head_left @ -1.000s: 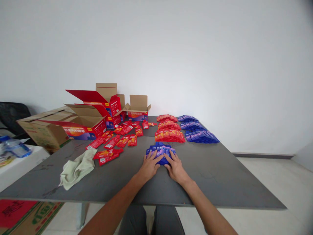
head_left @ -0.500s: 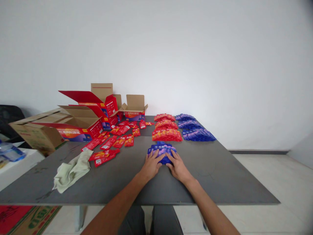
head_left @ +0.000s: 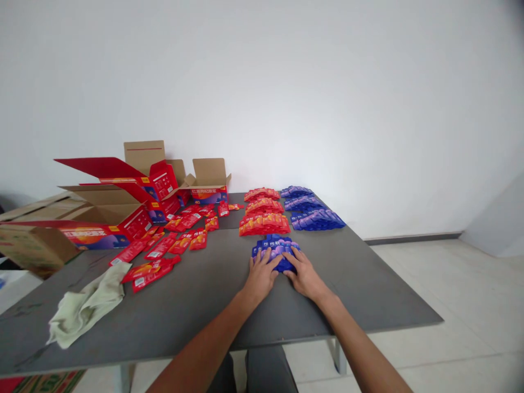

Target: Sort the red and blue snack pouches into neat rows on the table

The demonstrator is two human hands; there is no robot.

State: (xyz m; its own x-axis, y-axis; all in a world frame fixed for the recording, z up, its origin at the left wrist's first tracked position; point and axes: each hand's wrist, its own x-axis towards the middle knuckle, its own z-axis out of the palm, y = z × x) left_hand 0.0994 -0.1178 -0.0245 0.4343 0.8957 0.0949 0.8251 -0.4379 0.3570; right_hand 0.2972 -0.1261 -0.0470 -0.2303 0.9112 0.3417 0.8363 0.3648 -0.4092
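A pile of overlapping blue pouches point(head_left: 274, 245) lies on the grey table in front of me. My left hand point(head_left: 261, 277) rests on its near left part, fingers spread over the pouches and thumb pointing inward. From the right side my right hand point(head_left: 305, 275) touches the same pile, its fingers also apart and stretched over the near edge. The two thumbs come close together at the front of the pile. Both hands cover part of the lower pouches. Neither hand wraps around a single pouch.
Three fanned rows of red pouches point(head_left: 264, 224) and three of blue pouches point(head_left: 317, 219) lie beyond. Loose red pouches point(head_left: 161, 245) are scattered left, near a pale cloth point(head_left: 90, 305). Open red cartons point(head_left: 102, 234) stand at the back left of the table point(head_left: 184, 316).
The view has swung to the right, so the table and boxes appear farther left. Both hands remain on the blue pile, with their fingers only slightly shifted.
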